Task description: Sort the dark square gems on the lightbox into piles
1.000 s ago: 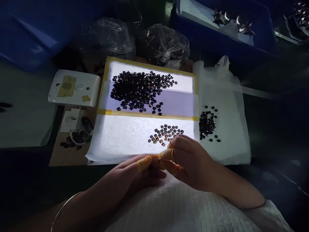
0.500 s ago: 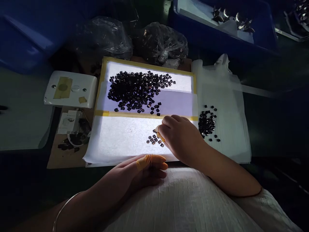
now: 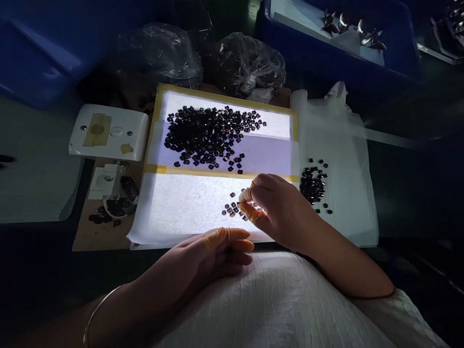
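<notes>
My right hand [image 3: 277, 208] is over the lit white sheet [image 3: 177, 208], orange covers on its thumb and index finger. These two are closed in a pinch at a small cluster of dark, roughly square pieces [image 3: 232, 209]; what lies between the tips is too small to make out. Near the sheet's front edge, my left hand [image 3: 213, 253] rests against the light garment, orange-covered fingers pressed together. Whatever they may hold is hidden. A large heap of the same black pieces [image 3: 203, 133] spreads over the upper part of the lit panel.
A smaller black pile [image 3: 312, 186] lies on a translucent plastic bag [image 3: 340, 145] at right. A white switch plate [image 3: 108, 131] is left of the panel. Knotted clear bags [image 3: 250, 63] stand behind it. A blue bin [image 3: 398, 53] with shiny metal parts is at the back right.
My right hand has turned, so that its thumb and index finger show more plainly over the cluster. My left hand has hardly moved. The whole view has shifted slightly.
</notes>
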A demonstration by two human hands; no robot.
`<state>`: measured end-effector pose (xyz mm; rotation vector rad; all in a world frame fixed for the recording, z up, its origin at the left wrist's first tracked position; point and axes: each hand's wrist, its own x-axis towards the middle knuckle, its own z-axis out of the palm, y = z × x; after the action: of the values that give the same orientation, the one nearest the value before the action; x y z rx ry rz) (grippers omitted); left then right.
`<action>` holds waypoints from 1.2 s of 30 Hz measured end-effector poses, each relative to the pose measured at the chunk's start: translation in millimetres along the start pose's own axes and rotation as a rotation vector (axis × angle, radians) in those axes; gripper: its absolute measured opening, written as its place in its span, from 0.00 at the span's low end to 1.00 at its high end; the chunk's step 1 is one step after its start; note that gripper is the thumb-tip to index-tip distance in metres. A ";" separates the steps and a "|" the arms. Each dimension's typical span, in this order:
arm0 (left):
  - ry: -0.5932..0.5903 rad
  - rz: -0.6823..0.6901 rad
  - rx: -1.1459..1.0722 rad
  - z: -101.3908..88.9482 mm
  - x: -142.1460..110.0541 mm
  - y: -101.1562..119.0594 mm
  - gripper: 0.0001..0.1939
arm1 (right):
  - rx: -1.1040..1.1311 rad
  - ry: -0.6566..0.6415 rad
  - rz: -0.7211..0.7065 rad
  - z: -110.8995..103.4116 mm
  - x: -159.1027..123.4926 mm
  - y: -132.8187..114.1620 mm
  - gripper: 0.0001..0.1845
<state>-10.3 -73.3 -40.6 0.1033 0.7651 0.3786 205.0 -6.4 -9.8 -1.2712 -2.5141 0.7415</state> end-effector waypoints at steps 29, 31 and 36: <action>0.060 -0.018 0.025 0.9 0.9 4.5 0.18 | 0.156 -0.045 0.180 -8.1 -20.1 31.7 0.11; 0.065 -0.019 0.026 1.2 2.2 4.9 0.18 | 0.172 0.016 0.164 -9.1 -16.7 34.8 0.13; 0.075 -0.010 0.034 1.7 4.1 5.4 0.19 | -0.032 -0.024 0.129 -11.3 -2.1 30.5 0.10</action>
<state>-8.0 -66.7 -40.9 0.1176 0.8458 0.3621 231.9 10.8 -16.4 -1.4551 -2.4903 0.7510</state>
